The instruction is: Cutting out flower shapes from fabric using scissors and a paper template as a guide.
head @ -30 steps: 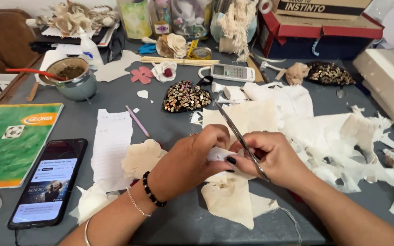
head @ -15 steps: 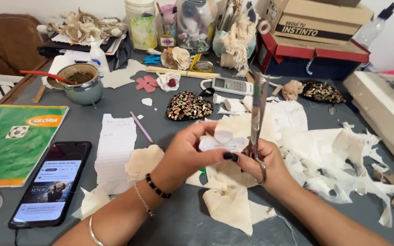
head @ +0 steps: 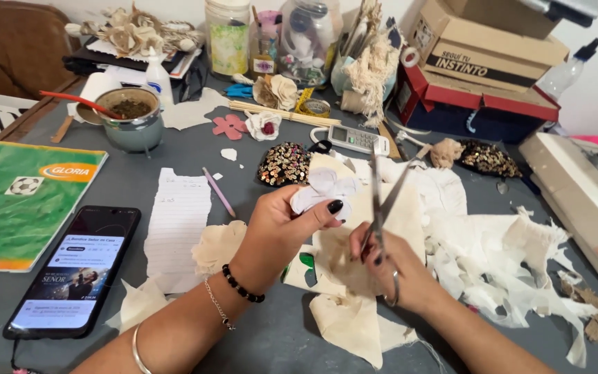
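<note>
The left hand (head: pixel 278 228) has lifted the white flower-shaped cutout (head: pixel 323 188) higher off the table, while the right hand (head: pixel 389 273) has swung the scissors (head: pixel 382 208) upright with blades now parted.

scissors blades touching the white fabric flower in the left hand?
Apart. The head view shows the open scissors right of the white fabric flower, gap between.
</note>
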